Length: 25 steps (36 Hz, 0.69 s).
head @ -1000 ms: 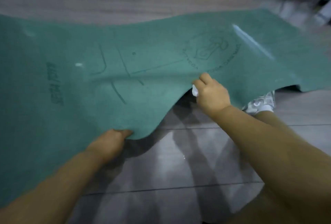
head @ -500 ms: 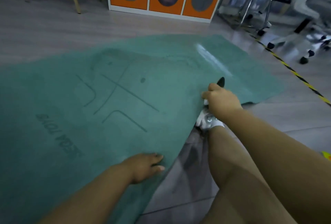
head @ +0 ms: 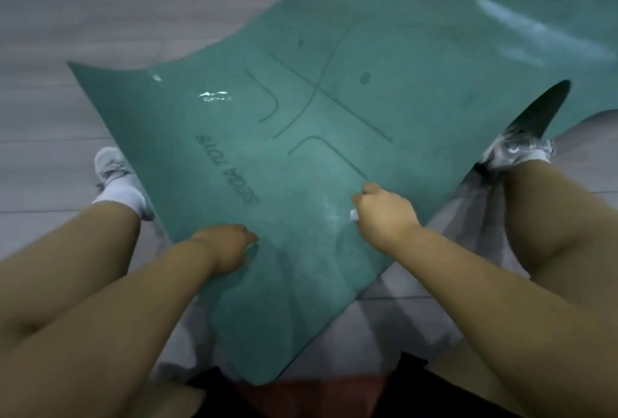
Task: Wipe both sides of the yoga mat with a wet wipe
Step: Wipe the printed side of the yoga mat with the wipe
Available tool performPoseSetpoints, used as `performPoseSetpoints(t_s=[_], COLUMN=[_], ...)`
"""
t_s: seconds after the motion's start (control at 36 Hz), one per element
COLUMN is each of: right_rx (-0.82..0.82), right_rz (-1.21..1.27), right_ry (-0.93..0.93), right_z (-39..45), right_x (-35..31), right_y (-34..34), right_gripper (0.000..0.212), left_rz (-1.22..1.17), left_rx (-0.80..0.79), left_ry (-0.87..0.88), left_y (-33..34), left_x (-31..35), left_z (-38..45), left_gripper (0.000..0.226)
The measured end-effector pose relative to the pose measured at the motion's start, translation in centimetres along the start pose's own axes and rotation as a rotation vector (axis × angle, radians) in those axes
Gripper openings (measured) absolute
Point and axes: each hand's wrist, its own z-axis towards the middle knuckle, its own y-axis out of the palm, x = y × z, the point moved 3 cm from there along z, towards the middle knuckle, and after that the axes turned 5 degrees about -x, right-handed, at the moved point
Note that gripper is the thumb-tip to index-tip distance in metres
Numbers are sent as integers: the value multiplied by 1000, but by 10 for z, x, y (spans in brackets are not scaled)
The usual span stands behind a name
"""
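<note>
A grey sneaker (head: 112,168) with a white sock stands on the pale plank floor (head: 50,106) at the left, just beside the edge of the green yoga mat (head: 334,99). The mat lies rumpled across the floor between the person's bare legs, one corner pointing toward the camera, its printed alignment lines and lettering facing up. The left hand (head: 224,248) rests on the mat near that corner; its fingers curl downward against the surface, though whether they pinch it I cannot tell. The right hand (head: 384,215) sits fisted on the mat, gripping a small white wet wipe (head: 353,215). Farther right, a second sneaker (head: 515,150) pokes out beneath the mat's lifted edge.
</note>
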Motion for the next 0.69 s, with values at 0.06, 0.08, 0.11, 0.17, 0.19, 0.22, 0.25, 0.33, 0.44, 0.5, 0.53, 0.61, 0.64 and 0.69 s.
performPoseSetpoints(t_s=[0.06, 0.08, 0.11, 0.17, 0.19, 0.22, 0.25, 0.33, 0.44, 0.5, 0.53, 0.61, 0.64, 0.69], right_rx=[-36, -58, -82, -133, -161, -186, -205, -238, -241, -262, -274, -260, -249, -235], right_rz=[42, 53, 56, 64, 78, 94, 111, 140, 170, 206, 226, 287, 298, 301], right_ry=[-37, -58, -85, -135, -150, -160, -166, -181, -208, -215, -212, -185, -176, -168], right_z=[-3, -4, -6, -9, -10, -10, -10, -11, -10, -8, -8, -5, -4, -3], right_x=[-29, -43, -57, -81, -91, -100, -109, -131, -155, -165, -170, -182, -185, -189], right_y=[16, 24, 33, 49, 57, 63, 69, 80, 84, 85, 84, 81, 79, 75], right_gripper=[25, 26, 27, 27, 25, 24, 24, 28, 36, 41, 45, 61, 65, 62], left_rz=[113, 170, 213, 257, 271, 291, 323, 426, 503, 509, 502, 486, 476, 444], left_rx=[-13, -22, -32, -63, -88, -119, -151, -226, -161, -109, -99, -77, -54, -1], left_ry=[-27, -34, -37, -38, -36, -35, -38, -75, -53, -46, -51, -60, -56, -50], left_y=[8, 11, 14, 15, 13, 11, 10, 11, 17, 20, 22, 25, 23, 18], left_x=[-20, -29, -36, -48, -52, -55, -59, -76, -99, -103, -103, -98, -96, -91], left_z=[-13, -18, -23, -32, -36, -39, -41, -45, -43, -37, -34, -26, -25, -23], left_gripper=[48, 49, 50, 57, 60, 65, 69, 84, 86, 75, 67, 52, 51, 49])
